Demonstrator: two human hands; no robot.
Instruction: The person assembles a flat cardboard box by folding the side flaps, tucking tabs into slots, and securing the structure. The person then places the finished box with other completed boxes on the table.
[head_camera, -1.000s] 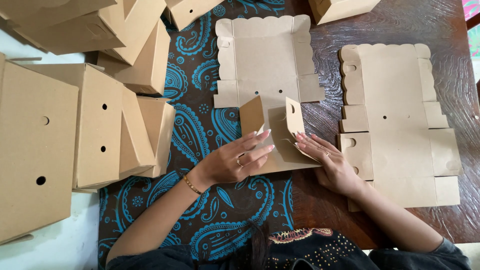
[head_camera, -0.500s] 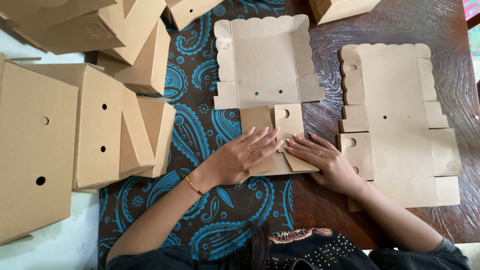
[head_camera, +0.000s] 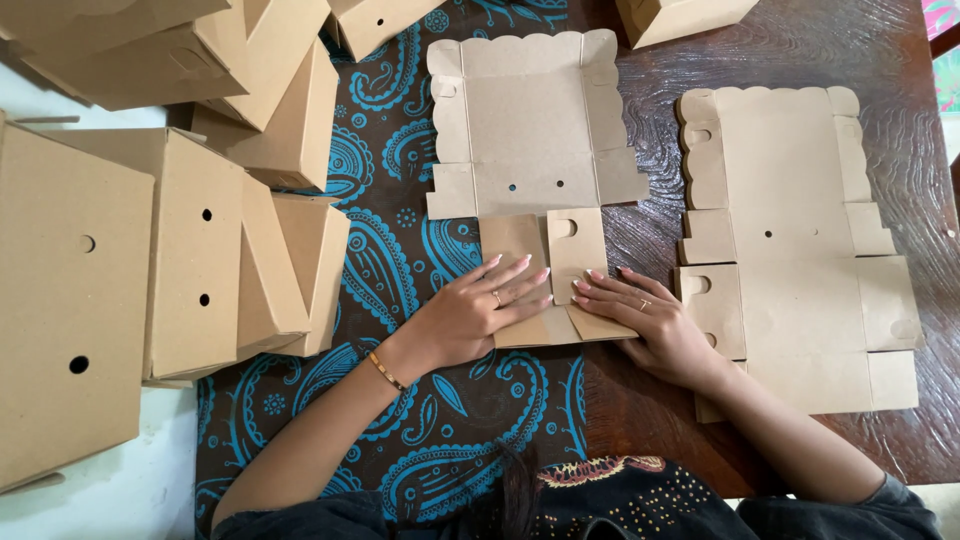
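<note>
Hands pressed flat, side by side, on a brown die-cut cardboard box blank (head_camera: 545, 262) that lies in the middle of the table, half on the dark cloth with blue paisley pattern (head_camera: 400, 260) and half on the bare dark wooden tabletop (head_camera: 800, 50). The left hand (head_camera: 470, 315) rests palm down with its fingers stretched out and close together, not gripping anything, only bearing down on the folded lower part of the blank. The right hand (head_camera: 645, 320) lies the same way, fingers straight and flat, fingertips just beside those of the left hand. The blank's upper half is spread open, with a scalloped far edge, side flaps and two small round holes near its fold; the near half is folded over into narrower panels, one with a tab slot cut in it. A second flat brown cardboard blank (head_camera: 790, 200) of the same cut lies unfolded to the right, just beside the right wrist. To the left, well apart from the hands, stands a pile of assembled brown cardboard boxes with round holes (head_camera: 190, 260).
</note>
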